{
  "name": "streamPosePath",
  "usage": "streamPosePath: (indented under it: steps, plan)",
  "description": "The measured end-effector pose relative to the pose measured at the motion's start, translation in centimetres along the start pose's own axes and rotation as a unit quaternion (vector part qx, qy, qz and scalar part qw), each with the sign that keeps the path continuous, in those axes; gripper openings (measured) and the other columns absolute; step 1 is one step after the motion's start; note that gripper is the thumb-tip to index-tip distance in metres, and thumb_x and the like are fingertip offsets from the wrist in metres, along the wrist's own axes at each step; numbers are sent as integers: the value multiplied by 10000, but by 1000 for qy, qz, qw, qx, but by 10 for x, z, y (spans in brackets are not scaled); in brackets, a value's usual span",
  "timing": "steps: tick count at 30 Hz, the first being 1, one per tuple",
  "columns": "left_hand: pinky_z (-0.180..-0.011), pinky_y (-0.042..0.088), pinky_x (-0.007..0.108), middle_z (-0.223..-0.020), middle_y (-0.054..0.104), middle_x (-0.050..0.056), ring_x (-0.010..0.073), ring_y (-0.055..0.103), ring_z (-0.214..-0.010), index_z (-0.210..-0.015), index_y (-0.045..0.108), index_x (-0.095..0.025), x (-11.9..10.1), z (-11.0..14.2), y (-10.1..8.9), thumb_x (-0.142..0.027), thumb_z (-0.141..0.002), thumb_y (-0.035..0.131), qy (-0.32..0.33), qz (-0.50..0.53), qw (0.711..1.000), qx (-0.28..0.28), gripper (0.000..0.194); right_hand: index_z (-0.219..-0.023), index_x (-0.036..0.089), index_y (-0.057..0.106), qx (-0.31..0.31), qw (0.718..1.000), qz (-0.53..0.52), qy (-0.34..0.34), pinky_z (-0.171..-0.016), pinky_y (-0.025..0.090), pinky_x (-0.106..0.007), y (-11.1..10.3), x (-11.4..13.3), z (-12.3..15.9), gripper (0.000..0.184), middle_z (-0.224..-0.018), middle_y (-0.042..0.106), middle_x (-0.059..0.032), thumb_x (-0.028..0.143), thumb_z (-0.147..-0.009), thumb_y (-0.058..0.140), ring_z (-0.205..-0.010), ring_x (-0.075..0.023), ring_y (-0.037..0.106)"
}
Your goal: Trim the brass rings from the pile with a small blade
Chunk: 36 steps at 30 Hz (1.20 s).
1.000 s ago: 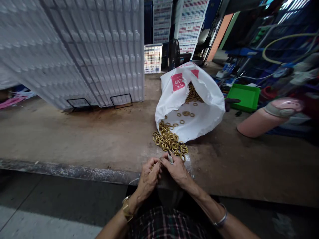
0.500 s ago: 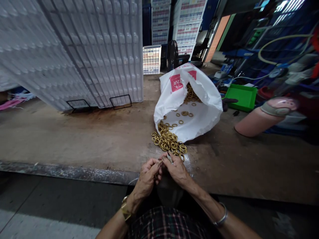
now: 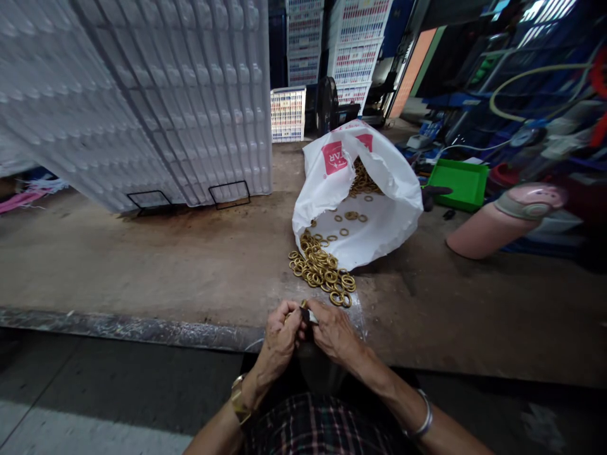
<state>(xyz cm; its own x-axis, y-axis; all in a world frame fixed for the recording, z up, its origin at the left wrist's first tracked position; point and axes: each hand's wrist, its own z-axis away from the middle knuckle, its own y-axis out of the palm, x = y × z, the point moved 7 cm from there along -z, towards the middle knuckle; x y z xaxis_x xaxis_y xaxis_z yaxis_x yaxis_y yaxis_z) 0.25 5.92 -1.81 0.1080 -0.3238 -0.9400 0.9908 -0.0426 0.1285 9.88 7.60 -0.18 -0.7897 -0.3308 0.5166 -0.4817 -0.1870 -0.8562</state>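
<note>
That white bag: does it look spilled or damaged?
Yes: the white bag lies on its side, its mouth ragged as if torn, and gold-coloured rings heap from it onto the table. That resembles a spill, perhaps deliberate.

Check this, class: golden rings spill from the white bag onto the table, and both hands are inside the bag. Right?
No: the left hand and right hand are outside the white bag, in front of the spilled golden rings, as the head view shows. The rest holds.
</note>
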Motion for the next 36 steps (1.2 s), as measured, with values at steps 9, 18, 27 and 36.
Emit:
streamPosePath:
  steps: [9,18,27,36]
  plan:
    - [-414,305,160,-583,481,-50,47,423,-449,-758,519,-163,-4,18,-2,-470,-754,546,-1,4,1000,28,309,-839,172,558,-7,995,70,69,-528,253,-262,-2,-19,-1,239,-749,645,-64,80,-728,367,-613,-153,550]
    - [-378,295,144,-720,550,-1,37,433,-470,-761,493,-145,9,10,-9,-397,-736,613,-83,271,958,38,281,-884,190,559,-111,986,11,120,-587,330,-253,-19,-45,8,232,-739,634,-45,147,-764,365,-661,-173,571]
    - [-389,286,142,-690,549,3,41,429,-469,-834,555,-154,8,8,-8,-279,-711,632,-110,368,920,79,191,-918,189,549,-149,981,16,121,-602,377,-261,-26,-58,25,168,-797,655,-60,248,-807,437,-684,-186,602]
    - [-378,297,127,-721,565,37,72,509,-564,-634,525,-122,18,4,-2,-257,-660,682,-165,409,895,65,209,-972,222,557,-71,985,101,120,-622,347,-249,-19,-42,16,208,-958,633,-50,153,-811,444,-806,-170,587]
